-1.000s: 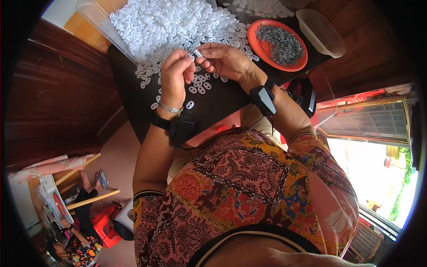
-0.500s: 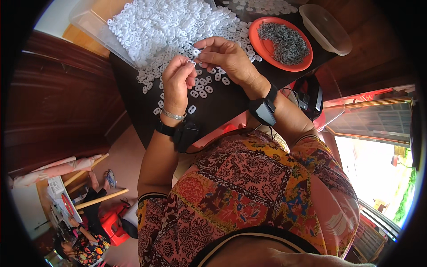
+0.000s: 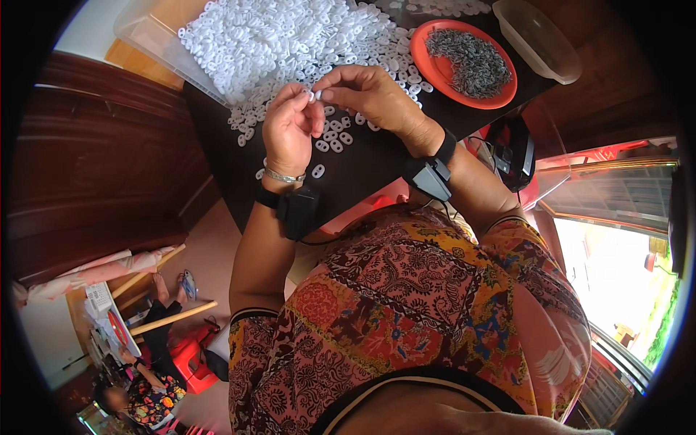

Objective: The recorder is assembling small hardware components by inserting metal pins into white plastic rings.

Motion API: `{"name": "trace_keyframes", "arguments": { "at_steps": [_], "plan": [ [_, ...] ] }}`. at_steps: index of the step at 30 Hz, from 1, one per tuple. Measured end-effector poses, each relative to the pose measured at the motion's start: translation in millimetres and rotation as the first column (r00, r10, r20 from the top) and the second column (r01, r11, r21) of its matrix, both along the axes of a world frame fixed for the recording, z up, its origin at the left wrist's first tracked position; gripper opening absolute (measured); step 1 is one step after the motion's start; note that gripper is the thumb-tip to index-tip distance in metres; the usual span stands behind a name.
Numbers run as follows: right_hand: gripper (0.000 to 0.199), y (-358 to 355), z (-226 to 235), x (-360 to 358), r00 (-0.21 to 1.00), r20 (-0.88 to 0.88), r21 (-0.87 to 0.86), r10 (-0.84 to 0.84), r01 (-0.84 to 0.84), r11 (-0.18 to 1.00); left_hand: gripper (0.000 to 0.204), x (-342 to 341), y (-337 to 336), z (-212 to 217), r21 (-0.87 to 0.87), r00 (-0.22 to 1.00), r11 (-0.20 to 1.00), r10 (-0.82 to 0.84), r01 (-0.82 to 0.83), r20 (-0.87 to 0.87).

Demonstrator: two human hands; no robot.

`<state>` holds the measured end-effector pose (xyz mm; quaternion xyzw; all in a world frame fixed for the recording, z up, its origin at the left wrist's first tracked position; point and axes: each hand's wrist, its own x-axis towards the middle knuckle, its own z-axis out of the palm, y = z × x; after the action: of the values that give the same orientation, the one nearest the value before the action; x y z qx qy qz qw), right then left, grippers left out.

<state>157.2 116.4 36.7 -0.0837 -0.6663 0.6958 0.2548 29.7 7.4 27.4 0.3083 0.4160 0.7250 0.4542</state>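
Left hand (image 3: 288,130) and right hand (image 3: 373,100) meet above the dark table (image 3: 355,177), each pinching a small white part.
The left-hand part (image 3: 312,96) and the right-hand part (image 3: 318,94) are very close; whether they touch or are already joined, I cannot tell. Nearer lie some loose two-holed pieces (image 3: 336,136); beyond the fingers, the large white heap (image 3: 275,43) spreads from a clear box (image 3: 145,32) at far left. At far right, an orange-red plate (image 3: 435,70) carries many grey slivers (image 3: 475,69). Judging by this, handling of one pair seems unfinished, and very much remains.
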Motion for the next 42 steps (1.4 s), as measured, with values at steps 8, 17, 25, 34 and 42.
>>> {"name": "trace_keyframes", "arguments": {
  "at_steps": [8, 17, 25, 34, 42],
  "plan": [
    [0.022, 10, -8, -3, 0.990, 0.066, -0.099, -0.122, 0.129, 0.987, 0.012, 11, 0, 5, -0.069, 0.977, 0.990, 0.108, -0.122, -0.185],
    [0.021, 13, -7, -1, 0.996, 0.030, -0.196, -0.087, 0.092, 0.976, 0.010, 14, 2, 4, -0.108, 0.947, 0.973, 0.168, -0.204, -0.275],
    [0.017, 9, -3, 0, 0.995, 0.025, -0.081, -0.094, 0.096, 0.992, 0.009, 13, 1, 3, -0.131, 0.942, 0.968, 0.167, -0.212, -0.291],
    [0.017, 10, -3, 0, 0.992, 0.019, -0.080, -0.124, 0.125, 0.989, 0.008, 13, 1, 5, -0.157, 0.943, 0.960, 0.183, -0.232, -0.280],
    [0.016, 6, -1, 0, 0.993, 0.037, -0.021, -0.115, 0.115, 0.993, 0.008, 14, 0, 6, -0.133, 0.943, 0.967, 0.173, -0.218, -0.286]
  ]
}}
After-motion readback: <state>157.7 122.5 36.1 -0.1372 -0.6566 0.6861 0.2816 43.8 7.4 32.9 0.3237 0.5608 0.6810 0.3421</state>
